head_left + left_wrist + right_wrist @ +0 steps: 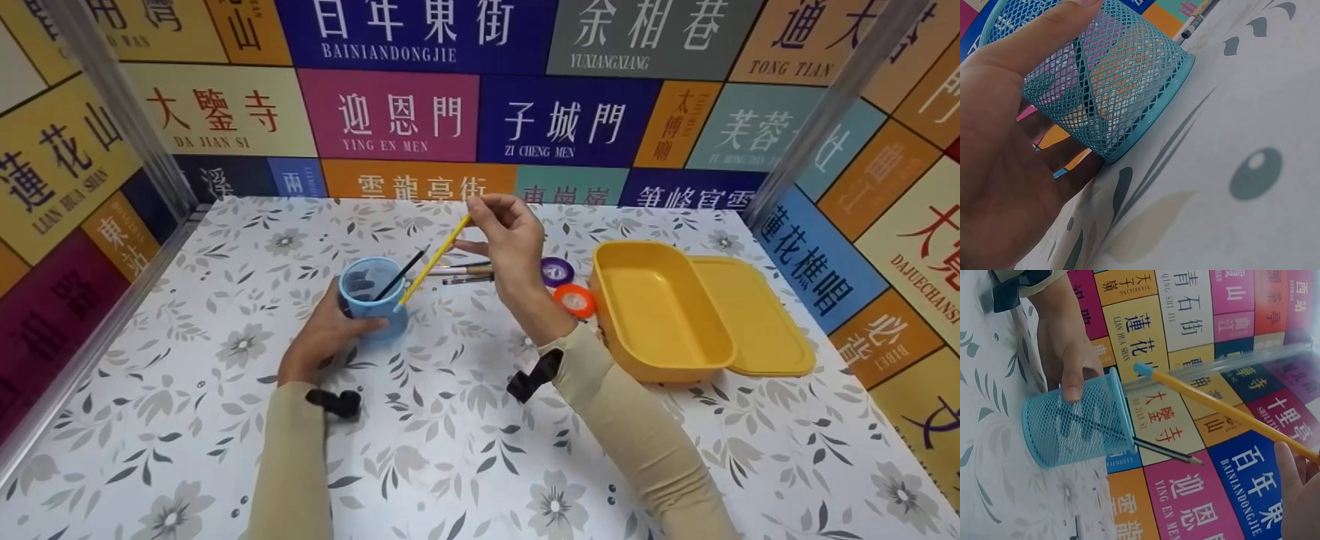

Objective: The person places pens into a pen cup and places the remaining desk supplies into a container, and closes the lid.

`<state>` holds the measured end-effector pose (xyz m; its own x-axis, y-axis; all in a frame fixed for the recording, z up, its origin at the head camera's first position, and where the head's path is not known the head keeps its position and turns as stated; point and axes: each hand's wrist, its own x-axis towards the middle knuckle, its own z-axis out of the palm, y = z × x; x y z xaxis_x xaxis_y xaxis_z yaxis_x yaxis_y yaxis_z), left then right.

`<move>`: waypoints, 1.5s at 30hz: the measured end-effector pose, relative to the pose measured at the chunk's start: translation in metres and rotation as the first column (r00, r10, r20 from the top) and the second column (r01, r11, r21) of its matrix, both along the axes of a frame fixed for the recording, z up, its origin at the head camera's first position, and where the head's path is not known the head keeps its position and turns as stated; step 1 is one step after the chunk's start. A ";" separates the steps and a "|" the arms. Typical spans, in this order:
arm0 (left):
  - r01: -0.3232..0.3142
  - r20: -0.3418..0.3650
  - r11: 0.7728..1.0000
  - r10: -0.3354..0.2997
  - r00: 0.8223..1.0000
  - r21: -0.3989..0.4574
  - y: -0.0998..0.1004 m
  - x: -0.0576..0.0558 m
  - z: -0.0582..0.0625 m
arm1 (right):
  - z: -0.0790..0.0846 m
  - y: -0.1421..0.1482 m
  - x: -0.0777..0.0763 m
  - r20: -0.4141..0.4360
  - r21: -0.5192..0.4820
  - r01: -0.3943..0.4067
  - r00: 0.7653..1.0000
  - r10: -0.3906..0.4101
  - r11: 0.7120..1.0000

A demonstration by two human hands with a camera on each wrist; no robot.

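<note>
I hold a light blue wire-mesh pencil cup [1081,430], round mouth up, in my left hand [330,330]. A dark pencil [1165,451] with a pale stripe leans inside the cup, its sharpened point out past the rim. In my right hand [516,244] I pinch a slanted yellow pencil [1213,400] near its upper end, its light blue lower end near the cup's rim.

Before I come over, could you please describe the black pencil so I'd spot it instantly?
At the flowered tabletop, the left hand grips a blue mesh cup. Unlike the yellow pencil in the right hand, the black pencil leans inside that cup, sharpened tip sticking out.
</note>
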<state>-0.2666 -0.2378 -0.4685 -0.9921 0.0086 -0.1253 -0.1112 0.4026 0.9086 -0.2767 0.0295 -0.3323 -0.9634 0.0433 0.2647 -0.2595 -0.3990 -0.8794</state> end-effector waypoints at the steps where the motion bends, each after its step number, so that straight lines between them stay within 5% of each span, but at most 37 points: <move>1: 0.000 0.003 1.000 0.000 1.000 -0.002 0.000 0.000 0.000 | 0.001 -0.002 0.001 -0.010 -0.006 0.004 1.000 -0.004 1.000; 15: 0.009 -0.007 0.999 -0.009 1.000 0.032 -0.001 0.002 0.000 | -0.013 -0.026 0.006 -0.070 0.009 0.075 0.995 -0.074 0.997; 45: 0.025 -0.045 0.998 -0.023 0.999 0.049 -0.001 0.000 -0.003 | -0.072 -0.050 0.003 -0.024 0.055 0.009 1.000 -0.008 0.998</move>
<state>-0.2670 -0.2389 -0.4712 -0.9961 0.0375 -0.0797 -0.0610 0.3590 0.9313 -0.2737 -0.0208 -0.4043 -0.9566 0.0365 0.2893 -0.2835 -0.3482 -0.8935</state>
